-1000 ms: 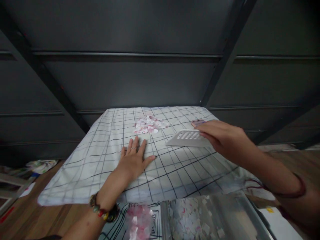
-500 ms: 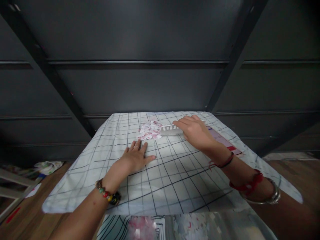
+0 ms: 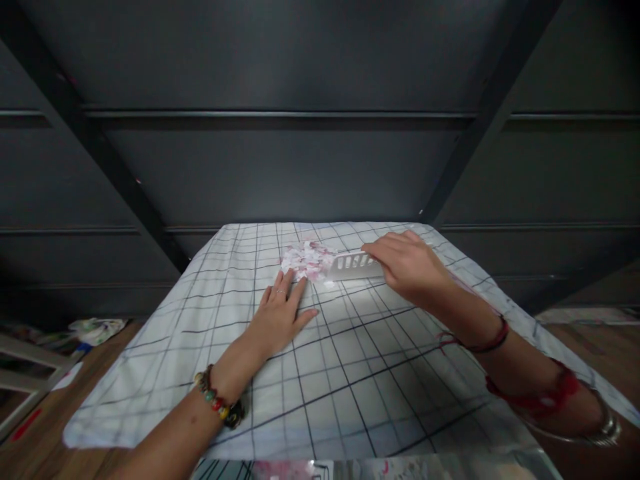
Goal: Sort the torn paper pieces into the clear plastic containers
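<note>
A small heap of white and pink paper-like scraps (image 3: pixel 307 257) lies toward the far side of the checked cloth (image 3: pixel 330 373). My left hand (image 3: pixel 281 312) rests palm down on the cloth, fingers spread, its fingertips at the near edge of the heap. In my right hand (image 3: pixel 411 265) is a white slotted plastic piece (image 3: pixel 353 267), held on edge. Its left end meets the right side of the heap. My fingers cover its right end. A loose scrap lies just below the piece's left end.
Dark panels (image 3: pixel 280 173) rise behind the table's far edge. At the bottom, a clear-topped container (image 3: pixel 380 469) with pink and white contents stands against the near edge. To the left are a pale slatted frame (image 3: pixel 30 360) and a bundled cloth (image 3: pixel 95 330) on the floor.
My left fingertips have moved up against the heap. The view has shifted, and my right forearm now hides most of the pink flat item. The slotted piece stays in my right hand.
</note>
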Available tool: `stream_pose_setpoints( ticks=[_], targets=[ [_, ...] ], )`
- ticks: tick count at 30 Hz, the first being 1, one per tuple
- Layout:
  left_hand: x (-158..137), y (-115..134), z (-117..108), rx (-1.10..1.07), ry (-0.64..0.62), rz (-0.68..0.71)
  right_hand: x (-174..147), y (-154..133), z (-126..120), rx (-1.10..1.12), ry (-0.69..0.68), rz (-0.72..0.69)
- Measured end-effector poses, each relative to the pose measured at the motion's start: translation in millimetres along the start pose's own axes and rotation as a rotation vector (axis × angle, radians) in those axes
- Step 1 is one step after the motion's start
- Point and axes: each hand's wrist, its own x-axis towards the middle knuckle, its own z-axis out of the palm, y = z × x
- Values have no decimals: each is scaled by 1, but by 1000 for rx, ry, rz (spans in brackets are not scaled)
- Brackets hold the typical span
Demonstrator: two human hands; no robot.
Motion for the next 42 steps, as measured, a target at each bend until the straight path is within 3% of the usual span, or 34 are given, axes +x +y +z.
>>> stream_pose_setpoints(
  ticks=[9,13,29,42],
  targets=[
    [0,0,1,-5,49,-11,-21,1,-18,44,-10,-70],
    [-2,1,1,18,46,-23,-22,4,-20,62,28,-61],
    [-3,2,1,48,61,-34,-46,21,-26,139,-55,-20],
    [-7,-7,4,53,88,-17,-43,5,-43,160,-89,-76]
  ],
)
